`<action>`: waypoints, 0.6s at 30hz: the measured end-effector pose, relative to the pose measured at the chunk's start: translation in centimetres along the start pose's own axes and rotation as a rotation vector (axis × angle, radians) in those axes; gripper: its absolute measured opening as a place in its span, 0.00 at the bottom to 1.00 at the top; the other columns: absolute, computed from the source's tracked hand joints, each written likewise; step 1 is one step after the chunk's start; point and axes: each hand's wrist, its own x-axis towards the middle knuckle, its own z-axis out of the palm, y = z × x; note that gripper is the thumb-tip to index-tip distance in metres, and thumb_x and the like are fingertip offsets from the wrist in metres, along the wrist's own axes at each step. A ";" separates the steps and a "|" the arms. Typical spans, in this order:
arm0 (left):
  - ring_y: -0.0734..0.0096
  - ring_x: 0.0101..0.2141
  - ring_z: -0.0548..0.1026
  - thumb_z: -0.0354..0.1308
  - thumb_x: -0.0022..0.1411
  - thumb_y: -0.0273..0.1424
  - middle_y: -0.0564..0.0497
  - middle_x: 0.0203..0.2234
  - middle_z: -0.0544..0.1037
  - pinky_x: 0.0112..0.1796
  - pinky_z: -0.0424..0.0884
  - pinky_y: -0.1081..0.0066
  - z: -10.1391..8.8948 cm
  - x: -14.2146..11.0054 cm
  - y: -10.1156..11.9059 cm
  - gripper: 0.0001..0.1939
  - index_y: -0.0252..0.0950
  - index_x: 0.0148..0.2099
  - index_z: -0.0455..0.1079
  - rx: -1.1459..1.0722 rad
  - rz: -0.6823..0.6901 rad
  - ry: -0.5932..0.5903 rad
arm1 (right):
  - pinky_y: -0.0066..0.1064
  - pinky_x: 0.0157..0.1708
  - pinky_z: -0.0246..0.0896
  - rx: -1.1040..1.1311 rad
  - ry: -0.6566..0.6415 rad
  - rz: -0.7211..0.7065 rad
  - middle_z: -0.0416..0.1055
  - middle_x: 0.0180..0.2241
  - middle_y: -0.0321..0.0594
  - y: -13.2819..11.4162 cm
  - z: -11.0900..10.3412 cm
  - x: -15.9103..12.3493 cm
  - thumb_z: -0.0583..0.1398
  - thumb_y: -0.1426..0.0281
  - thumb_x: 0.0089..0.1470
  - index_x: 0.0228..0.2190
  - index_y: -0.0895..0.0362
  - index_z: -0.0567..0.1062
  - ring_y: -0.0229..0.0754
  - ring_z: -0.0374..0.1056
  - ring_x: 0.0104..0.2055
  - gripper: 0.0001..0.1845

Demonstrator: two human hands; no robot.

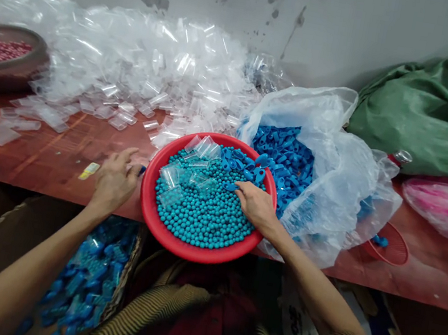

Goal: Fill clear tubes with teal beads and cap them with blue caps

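Observation:
A red basin (pixel 146 214) at the table's front edge holds turquoise beads (pixel 209 223). Several clear plastic sleeves (pixel 173 176) and blue plastic caps (pixel 245 165) lie on top of the beads. My right hand (pixel 258 205) is over the basin's right side, its thumb and fingers pinching one blue plastic cap (pixel 230 186). Just left of the rim, my left hand (pixel 117 178) is above the table with its fingers curled. A small dark blue piece (pixel 142 170) shows at its thumb tip; the rest of that piece is hidden.
Clear sleeves (pixel 147 61) are heaped along the wall. A plastic bag (pixel 328 168) of blue caps adjoins the basin. A bowl of pink beads (pixel 38 62) stands far left, a red basket (pixel 393 252) and green sack (pixel 436 118) right. Below sits a box of filled blue pieces (pixel 89 277).

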 end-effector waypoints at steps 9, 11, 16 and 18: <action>0.60 0.38 0.75 0.45 0.64 0.36 0.44 0.41 0.75 0.36 0.67 0.66 3.8 -1.8 10.5 0.17 0.36 0.51 0.66 0.165 0.398 -0.473 | 0.31 0.34 0.61 -0.283 -0.127 -0.016 0.71 0.44 0.44 -1.3 -1.9 1.5 0.52 0.65 0.60 0.47 0.55 0.69 0.45 0.69 0.42 0.16; 0.57 0.37 0.75 0.46 0.64 0.37 0.42 0.41 0.74 0.35 0.67 0.65 4.8 -1.8 11.6 0.17 0.35 0.50 0.65 0.245 0.431 -0.583 | 0.31 0.30 0.60 -0.347 -0.130 -0.032 0.70 0.43 0.44 -1.7 -1.6 1.7 0.52 0.64 0.60 0.46 0.56 0.69 0.46 0.69 0.39 0.15; 0.53 0.42 0.74 0.45 0.64 0.34 0.38 0.43 0.72 0.38 0.67 0.62 6.4 -1.2 12.2 0.15 0.33 0.49 0.64 0.249 0.427 -0.686 | 0.32 0.34 0.59 -0.408 -0.199 -0.125 0.69 0.43 0.48 -1.8 -0.6 2.3 0.50 0.70 0.60 0.41 0.58 0.70 0.48 0.66 0.43 0.11; 0.52 0.44 0.73 0.48 0.62 0.35 0.37 0.42 0.74 0.40 0.67 0.62 6.7 -0.9 12.4 0.15 0.32 0.47 0.64 0.201 0.419 -0.751 | 0.33 0.36 0.59 -0.333 -0.222 -0.098 0.70 0.43 0.50 -1.4 -0.4 2.7 0.49 0.72 0.60 0.41 0.59 0.70 0.48 0.66 0.44 0.13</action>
